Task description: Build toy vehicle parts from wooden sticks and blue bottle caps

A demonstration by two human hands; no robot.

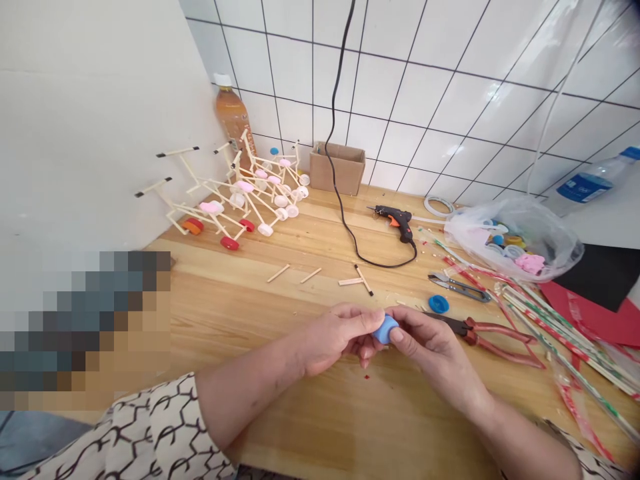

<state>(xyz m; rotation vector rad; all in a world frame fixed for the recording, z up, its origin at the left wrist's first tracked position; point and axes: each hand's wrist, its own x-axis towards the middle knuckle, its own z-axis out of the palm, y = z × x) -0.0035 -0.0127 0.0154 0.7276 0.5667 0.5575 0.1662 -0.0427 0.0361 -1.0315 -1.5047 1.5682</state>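
Note:
Near the middle of the table, a blue bottle cap [385, 330] is pinched between both hands. My left hand [345, 333] is closed, its thumb and fingers on the cap's left side. From the right, my right hand [425, 340] grips the same cap with thumb and fingers. Another blue cap [439, 304] lies just beyond my right hand. Red-handled pliers [500, 333] rest beside that hand, their jaws partly behind it. Beyond my hands lie short wooden sticks [279, 273] and a T-shaped stick piece [361, 280] with black ends.
Several stick models [240, 190] with cap wheels stand at the back left near a drink bottle [233, 117]. Behind are a cardboard box [345, 170] and a glue gun [397, 220] with its cord. Snips [460, 287], a bag of caps [560, 230] and wrapped sticks [565, 330] lie right.

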